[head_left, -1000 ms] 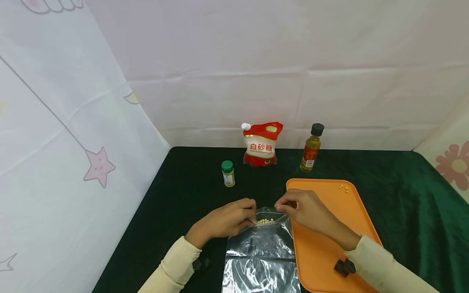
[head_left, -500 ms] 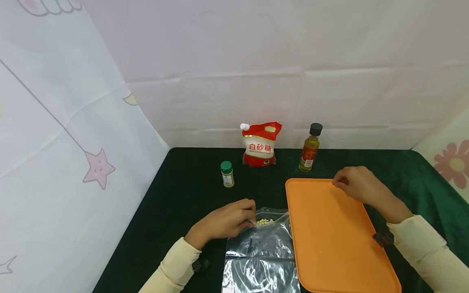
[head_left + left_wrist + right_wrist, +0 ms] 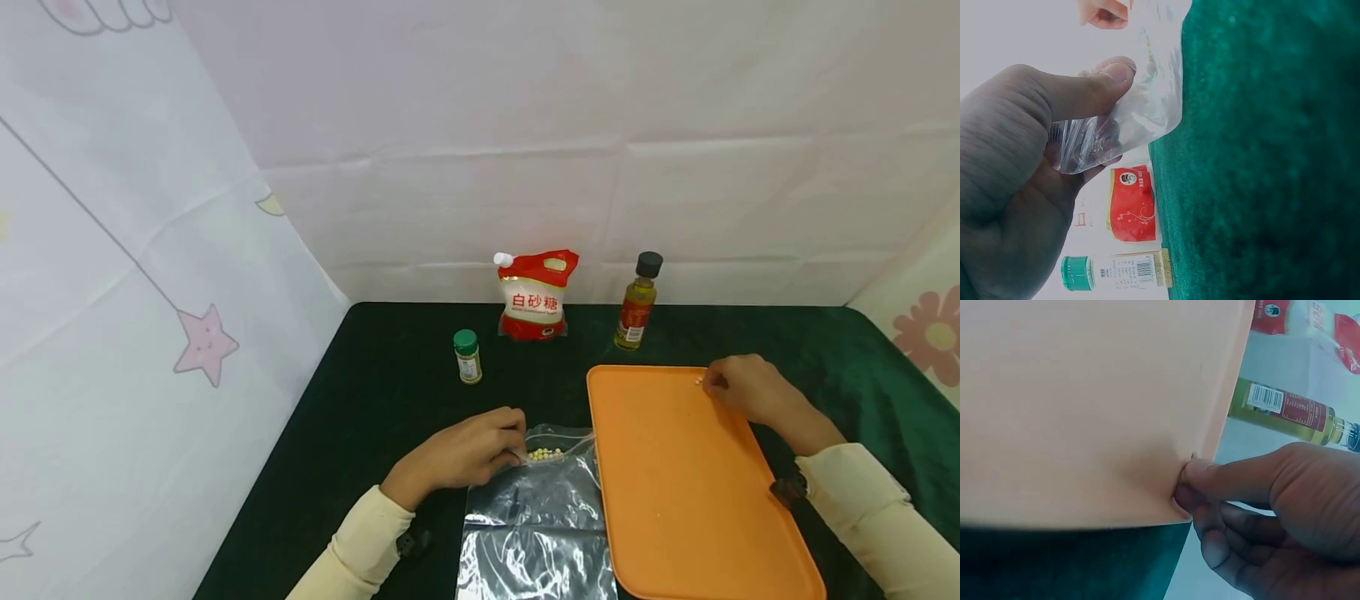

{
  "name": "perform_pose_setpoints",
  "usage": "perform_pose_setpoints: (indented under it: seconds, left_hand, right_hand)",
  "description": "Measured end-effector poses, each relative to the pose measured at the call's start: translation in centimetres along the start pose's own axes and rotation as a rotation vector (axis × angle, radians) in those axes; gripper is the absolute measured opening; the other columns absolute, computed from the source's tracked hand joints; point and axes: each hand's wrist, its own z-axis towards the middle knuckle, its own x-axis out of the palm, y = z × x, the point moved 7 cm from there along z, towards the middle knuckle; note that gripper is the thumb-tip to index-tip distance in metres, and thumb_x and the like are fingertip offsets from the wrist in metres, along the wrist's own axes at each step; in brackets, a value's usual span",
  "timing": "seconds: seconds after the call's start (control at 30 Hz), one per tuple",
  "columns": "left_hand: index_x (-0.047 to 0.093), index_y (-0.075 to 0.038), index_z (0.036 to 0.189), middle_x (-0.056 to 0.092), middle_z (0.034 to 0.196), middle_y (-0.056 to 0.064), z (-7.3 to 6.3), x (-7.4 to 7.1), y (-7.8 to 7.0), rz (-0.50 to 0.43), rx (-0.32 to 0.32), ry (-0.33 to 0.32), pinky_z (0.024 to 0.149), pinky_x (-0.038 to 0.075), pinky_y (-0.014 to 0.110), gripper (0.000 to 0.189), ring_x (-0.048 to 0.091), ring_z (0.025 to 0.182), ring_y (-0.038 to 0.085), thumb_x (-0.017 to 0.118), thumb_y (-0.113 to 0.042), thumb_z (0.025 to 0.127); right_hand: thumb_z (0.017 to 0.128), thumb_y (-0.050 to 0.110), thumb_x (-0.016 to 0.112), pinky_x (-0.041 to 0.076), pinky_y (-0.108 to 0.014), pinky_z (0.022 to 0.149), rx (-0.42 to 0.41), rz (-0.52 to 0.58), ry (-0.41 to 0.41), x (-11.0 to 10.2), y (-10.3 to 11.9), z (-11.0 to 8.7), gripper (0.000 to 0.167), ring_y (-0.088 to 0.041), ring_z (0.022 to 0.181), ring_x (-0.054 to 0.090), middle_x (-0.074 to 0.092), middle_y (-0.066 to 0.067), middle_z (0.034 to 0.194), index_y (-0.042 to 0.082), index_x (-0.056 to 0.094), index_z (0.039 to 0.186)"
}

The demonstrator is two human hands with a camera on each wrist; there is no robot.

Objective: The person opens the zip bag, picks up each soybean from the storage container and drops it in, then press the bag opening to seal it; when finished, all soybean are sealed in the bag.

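Green-covered table [image 3: 360, 400], with a big orange tray [image 3: 675, 483] on the right and a shiny zip bag [image 3: 536, 517] lying flat just left of it. Left hand [image 3: 468, 450] pinches the bag's top edge, thumb against fingers. Right hand [image 3: 753, 396] is at the tray's far right corner, thumb and fingertips together; honestly can't tell if anything's between them. Red-and-white sugar pouch [image 3: 534, 302], oil bottle [image 3: 636, 312] and green-capped jar [image 3: 468, 362] stand at the back. Little yellow pellets [image 3: 543, 455] show in the bag's mouth, plus a few pale bits [image 3: 698, 381] by the right fingertips.
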Motion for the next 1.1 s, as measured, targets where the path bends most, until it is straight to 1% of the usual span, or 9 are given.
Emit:
perform_pose_setpoints:
  seconds: [0.07, 0.13, 0.27, 0.43, 0.53, 0.73, 0.8, 0.93, 1.1]
  left_hand:
    - [0.076, -0.013, 0.098, 0.052, 0.1, -0.008, 0.0, 0.1, 0.0, -0.001, 0.001, 0.001, 0.084, 0.043, 0.009, 0.006, 0.049, 0.093, 0.0, 0.071, -0.013, 0.095]
    - [0.076, -0.014, 0.098, 0.052, 0.1, -0.008, 0.0, 0.2, 0.0, 0.002, 0.0, 0.0, 0.085, 0.043, 0.008, 0.006, 0.049, 0.093, 0.0, 0.071, -0.013, 0.095]
    - [0.076, -0.014, 0.098, 0.052, 0.1, -0.008, 0.1, 0.3, 0.1, 0.007, -0.001, 0.003, 0.085, 0.043, 0.008, 0.006, 0.048, 0.093, 0.0, 0.072, -0.013, 0.095]
    - [0.076, -0.014, 0.098, 0.052, 0.1, -0.008, 0.0, 0.3, 0.2, 0.009, -0.004, 0.006, 0.084, 0.043, 0.009, 0.005, 0.048, 0.092, 0.0, 0.072, -0.013, 0.095]
    - [0.075, -0.014, 0.097, 0.052, 0.1, -0.009, 0.0, 0.4, 0.2, 0.01, -0.005, 0.008, 0.084, 0.043, 0.008, 0.005, 0.048, 0.092, -0.001, 0.072, -0.013, 0.094]
    - [0.075, -0.014, 0.097, 0.052, 0.101, -0.008, -0.1, 0.5, 0.2, 0.012, -0.005, 0.012, 0.084, 0.044, 0.009, 0.005, 0.048, 0.092, 0.0, 0.072, -0.012, 0.094]
    - [0.075, -0.014, 0.097, 0.052, 0.101, -0.008, -0.1, 0.6, 0.2, 0.014, -0.004, 0.011, 0.084, 0.044, 0.009, 0.005, 0.048, 0.092, 0.0, 0.073, -0.012, 0.094]
    - [0.075, -0.014, 0.097, 0.052, 0.1, -0.008, -0.1, 0.6, 0.2, 0.011, -0.002, 0.01, 0.083, 0.043, 0.009, 0.004, 0.048, 0.092, 0.0, 0.073, -0.013, 0.094]
    - [0.076, -0.014, 0.097, 0.052, 0.101, -0.008, 0.0, 0.4, 0.2, 0.009, -0.003, 0.005, 0.084, 0.043, 0.009, 0.005, 0.048, 0.092, 0.0, 0.072, -0.013, 0.094]
  right_hand:
    - [0.093, 0.006, 0.069, 0.048, -0.032, 0.056, 0.0, 0.007, 0.011, 0.3, -0.2, 0.0, 0.006, -0.018, 0.065, 0.051, 0.064, -0.007, 0.084, 0.002, 0.073, 0.093]
    - [0.093, 0.007, 0.069, 0.047, -0.031, 0.054, -0.005, 0.021, 0.003, 0.4, -0.3, 0.0, 0.007, -0.017, 0.064, 0.051, 0.064, -0.007, 0.085, 0.002, 0.073, 0.093]
    - [0.094, 0.011, 0.068, 0.049, -0.032, 0.054, 0.006, 0.066, -0.04, -0.1, -0.5, -0.2, 0.01, -0.017, 0.065, 0.053, 0.068, -0.01, 0.089, 0.003, 0.074, 0.094]
    - [0.098, 0.018, 0.066, 0.056, -0.039, 0.063, 0.019, 0.173, -0.113, -1.2, -0.3, -0.6, 0.017, -0.023, 0.079, 0.065, 0.073, -0.013, 0.099, 0.005, 0.075, 0.104]
    - [0.1, 0.023, 0.064, 0.057, -0.042, 0.066, 0.032, 0.242, -0.153, -1.9, 0.0, -0.8, 0.019, -0.027, 0.087, 0.067, 0.073, -0.012, 0.103, 0.009, 0.076, 0.107]
    - [0.101, 0.035, 0.062, 0.057, -0.043, 0.069, 0.033, 0.299, -0.197, -2.7, 0.9, -1.1, 0.028, -0.027, 0.09, 0.067, 0.073, -0.01, 0.105, 0.012, 0.075, 0.11]
    - [0.101, 0.039, 0.061, 0.057, -0.042, 0.07, 0.029, 0.338, -0.201, -2.9, 1.2, -1.2, 0.031, -0.028, 0.093, 0.067, 0.073, -0.01, 0.107, 0.013, 0.075, 0.111]
    - [0.099, 0.045, 0.061, 0.055, -0.034, 0.071, 0.026, 0.455, -0.202, -3.0, 1.8, -1.3, 0.034, -0.028, 0.098, 0.066, 0.072, -0.008, 0.11, 0.017, 0.073, 0.113]
    - [0.098, 0.044, 0.063, 0.055, -0.028, 0.07, 0.012, 0.559, -0.223, -3.3, 2.4, -1.2, 0.032, -0.015, 0.093, 0.065, 0.072, -0.006, 0.11, 0.018, 0.073, 0.114]
